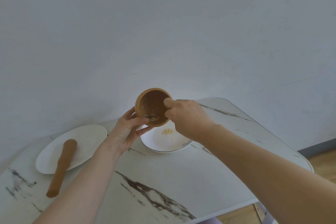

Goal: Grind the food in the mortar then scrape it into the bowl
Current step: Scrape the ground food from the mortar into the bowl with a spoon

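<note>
My left hand grips the brown wooden mortar by its lower left rim and holds it in the air, tilted with its mouth toward me. Pale ground food smears its inner wall. My right hand reaches over the mortar's right rim with curled fingers, pinching a small utensil. Only the utensil's dark tip shows, low inside the mortar. Directly below stands the white bowl, with a small heap of yellow ground food in it.
The wooden pestle lies with one end on a white oval plate at the left and the other end on the marble table. The table's rounded right edge meets wooden floor. A plain wall stands behind.
</note>
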### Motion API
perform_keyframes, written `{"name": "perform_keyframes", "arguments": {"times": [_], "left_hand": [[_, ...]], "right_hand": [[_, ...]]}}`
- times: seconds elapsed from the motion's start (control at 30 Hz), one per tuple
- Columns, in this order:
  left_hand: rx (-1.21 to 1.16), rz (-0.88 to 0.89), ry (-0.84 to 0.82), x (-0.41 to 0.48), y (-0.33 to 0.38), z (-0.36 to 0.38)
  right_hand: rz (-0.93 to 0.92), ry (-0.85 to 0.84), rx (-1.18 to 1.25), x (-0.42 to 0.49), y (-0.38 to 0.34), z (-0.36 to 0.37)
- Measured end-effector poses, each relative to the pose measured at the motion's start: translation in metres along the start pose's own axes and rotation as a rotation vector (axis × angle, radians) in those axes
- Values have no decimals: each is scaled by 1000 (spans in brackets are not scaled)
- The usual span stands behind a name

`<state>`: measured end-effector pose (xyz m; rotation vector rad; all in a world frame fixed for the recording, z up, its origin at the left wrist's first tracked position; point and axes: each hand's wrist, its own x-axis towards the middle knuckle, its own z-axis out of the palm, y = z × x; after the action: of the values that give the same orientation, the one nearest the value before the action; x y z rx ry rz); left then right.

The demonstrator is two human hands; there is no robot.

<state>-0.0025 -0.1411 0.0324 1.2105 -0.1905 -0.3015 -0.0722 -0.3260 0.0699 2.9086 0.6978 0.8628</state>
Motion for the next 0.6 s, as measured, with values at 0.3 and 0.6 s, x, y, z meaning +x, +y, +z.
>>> {"name": "perform_keyframes", "arguments": {"times": [0.3, 0.6], "left_hand": [[294, 105, 215, 13, 0, 4], [748, 320, 339, 22, -13, 14]], "right_hand": [[373, 144, 137, -8, 15, 18], [823, -75, 390, -44, 56, 22]]}}
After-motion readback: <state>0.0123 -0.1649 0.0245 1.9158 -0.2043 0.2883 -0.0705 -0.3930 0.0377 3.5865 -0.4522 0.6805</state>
